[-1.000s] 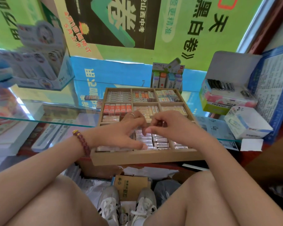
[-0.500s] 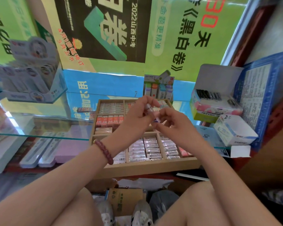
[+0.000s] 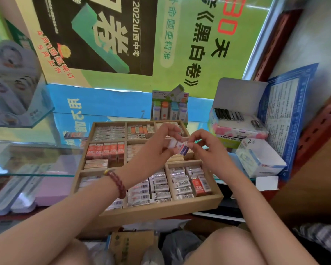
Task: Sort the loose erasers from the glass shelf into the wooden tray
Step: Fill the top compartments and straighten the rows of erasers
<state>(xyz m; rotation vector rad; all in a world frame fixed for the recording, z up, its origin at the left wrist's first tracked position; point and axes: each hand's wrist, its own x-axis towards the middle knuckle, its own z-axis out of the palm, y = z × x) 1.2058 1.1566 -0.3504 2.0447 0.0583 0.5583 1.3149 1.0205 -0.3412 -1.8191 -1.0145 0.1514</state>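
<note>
A wooden tray [image 3: 161, 211] with several compartments full of wrapped erasers sits on the glass shelf [image 3: 33, 175] in front of me. My left hand [image 3: 157, 148] and my right hand [image 3: 204, 148] are raised above the tray's middle. Between them they pinch a small wrapped eraser [image 3: 180, 148], white with red and blue print. The left fingers hold its left end, the right thumb and forefinger its right end. One orange 2B eraser [image 3: 198, 185] lies among white ones in the near right compartment.
Open stationery boxes [image 3: 239, 123] and a white carton [image 3: 260, 159] stand right of the tray. A display of correction tapes [image 3: 169, 108] stands behind it. A pale display box [image 3: 13, 88] sits on the upper left glass. Cartons and my shoes lie below.
Both hands rose from the near tray compartments with an eraser held between them. The view tilted upward and moved closer.
</note>
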